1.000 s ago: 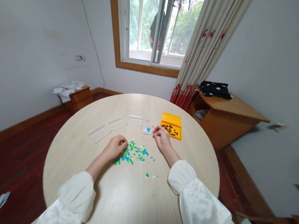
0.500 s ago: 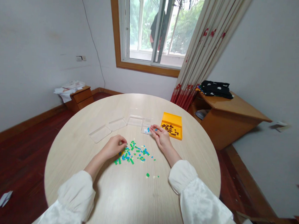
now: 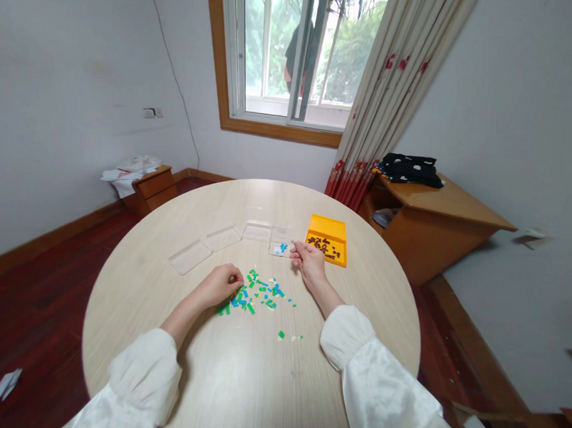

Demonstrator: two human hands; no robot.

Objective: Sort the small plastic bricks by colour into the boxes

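Note:
Small green, blue, yellow and pale building bricks [image 3: 251, 295] lie in a loose pile on the round table. At the pile's left edge is my left hand [image 3: 221, 283], its fingers curled together; whatever they may hold is hidden. My right hand [image 3: 310, 262] hovers at the right end of a small clear box [image 3: 275, 252] with several blue bricks [image 3: 283, 248] in it. Its fingers are slightly apart, and no brick shows between them. Behind that hand stands an open yellow box [image 3: 327, 226] with dark brown bricks [image 3: 323, 246] inside.
Three other clear trays stand in an arc behind the pile: the left tray [image 3: 190, 257], the middle tray [image 3: 223, 237] and the right tray [image 3: 257, 230]. A stray green brick [image 3: 281, 334] lies nearer me on the pale table [image 3: 253, 385], with a few tiny pieces beside it.
The blue brick at my right fingertips no longer shows there, and that hand has drawn slightly right, uncovering blue bricks in the clear box. My left hand has shifted slightly down.

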